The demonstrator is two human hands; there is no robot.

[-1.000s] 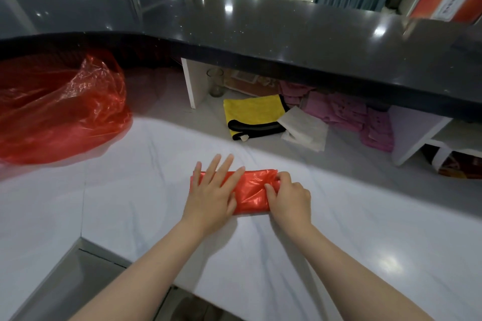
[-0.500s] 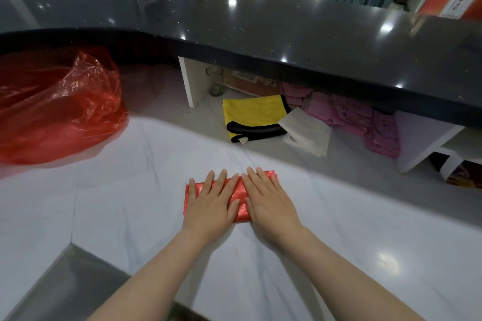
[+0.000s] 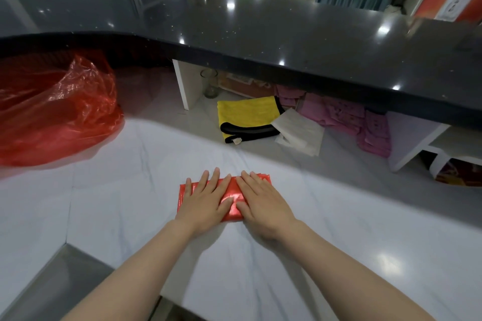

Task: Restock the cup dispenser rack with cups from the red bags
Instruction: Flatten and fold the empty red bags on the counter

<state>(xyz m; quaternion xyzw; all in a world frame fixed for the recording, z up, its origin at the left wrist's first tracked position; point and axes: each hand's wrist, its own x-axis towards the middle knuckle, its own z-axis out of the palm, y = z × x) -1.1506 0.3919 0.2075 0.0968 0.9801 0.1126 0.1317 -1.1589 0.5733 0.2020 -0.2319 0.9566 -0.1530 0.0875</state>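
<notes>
A red plastic bag, folded into a small flat rectangle, lies on the white marble counter. My left hand rests flat on its left half, fingers spread. My right hand lies flat on its right half, fingers together. Neither hand grips it; both press down. A second red bag, crumpled and puffed up, sits at the far left of the counter. No cups and no dispenser rack are in view.
A raised black countertop overhangs the back. Under it lie a yellow cloth with black trim, a white folded cloth, pink cloths and a glass jar. The counter edge drops off at lower left.
My right hand went from pinching the bag's right end to lying flat on it. The two hands then slid slightly apart, uncovering a strip of red bag between them.
</notes>
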